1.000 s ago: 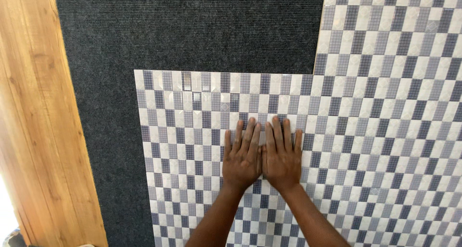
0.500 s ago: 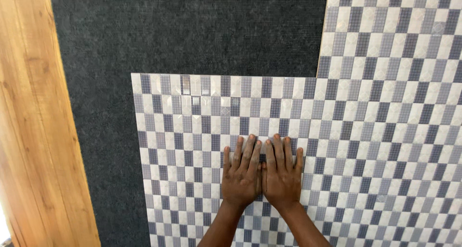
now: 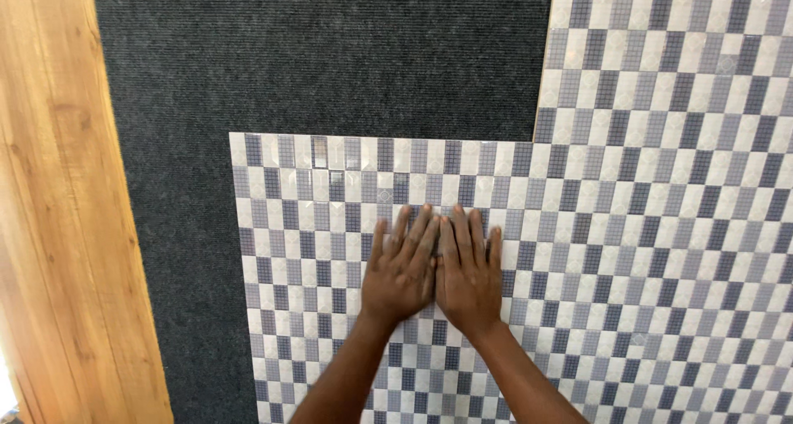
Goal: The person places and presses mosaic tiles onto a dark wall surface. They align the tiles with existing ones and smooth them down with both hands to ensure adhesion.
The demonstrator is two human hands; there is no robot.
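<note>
From the head view, both hands lie flat, side by side, on a checkered tile sheet (image 3: 330, 250) of grey, white and dark squares that rests on a dark grey carpet (image 3: 330, 60). The left hand (image 3: 402, 267) and right hand (image 3: 469, 271) touch along the thumbs, fingers (image 3: 421, 230) stretched out and only slightly spread, palms down; they grip nothing and merely press on the sheet near its middle, toward the edge that meets a second tile panel (image 3: 669, 143) of the same pattern on the right. To do this pressing well, I judge that the weight should stay even across both palms, fingers kept flat so that no single square is tipped, and the pattern rows of the two pieces kept in line where they meet. A wooden board (image 3: 58, 226) runs along the left, well apart from the hands. The seam between sheet and panel is hard to trace because the patterns blend, so I cannot tell whether they butt, overlap or leave a gap. The sheet's lower edge and the panel's right side are cut off by the frame, and whatever lies under the palms is hidden.
</note>
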